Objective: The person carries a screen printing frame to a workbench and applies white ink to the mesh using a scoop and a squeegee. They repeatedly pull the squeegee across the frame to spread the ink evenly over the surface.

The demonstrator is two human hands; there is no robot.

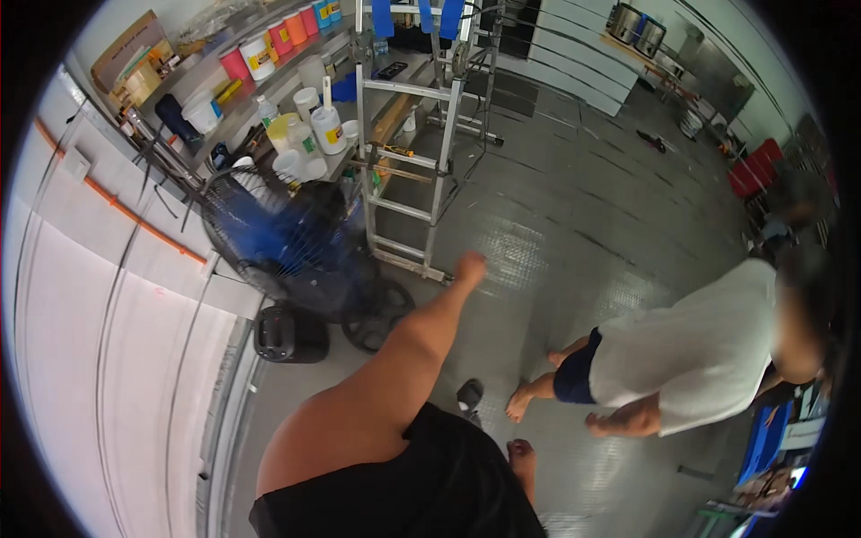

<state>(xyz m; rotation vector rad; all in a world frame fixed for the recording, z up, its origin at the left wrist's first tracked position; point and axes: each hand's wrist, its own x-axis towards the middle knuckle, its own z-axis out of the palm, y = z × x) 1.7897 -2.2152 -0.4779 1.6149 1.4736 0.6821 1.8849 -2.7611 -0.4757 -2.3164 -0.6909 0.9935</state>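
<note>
Head: left hand [471, 268] outstretched, right hand [522, 458] low.

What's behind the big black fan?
Behind the black fan, above its cage, a white plastic tub and a clear plastic bottle show. The fan is blurred and covers whatever sits lower down, so that can't be seen.

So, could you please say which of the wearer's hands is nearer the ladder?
Left: the left hand is outstretched toward the ladder, not touching; the right hand is farther back.
</note>
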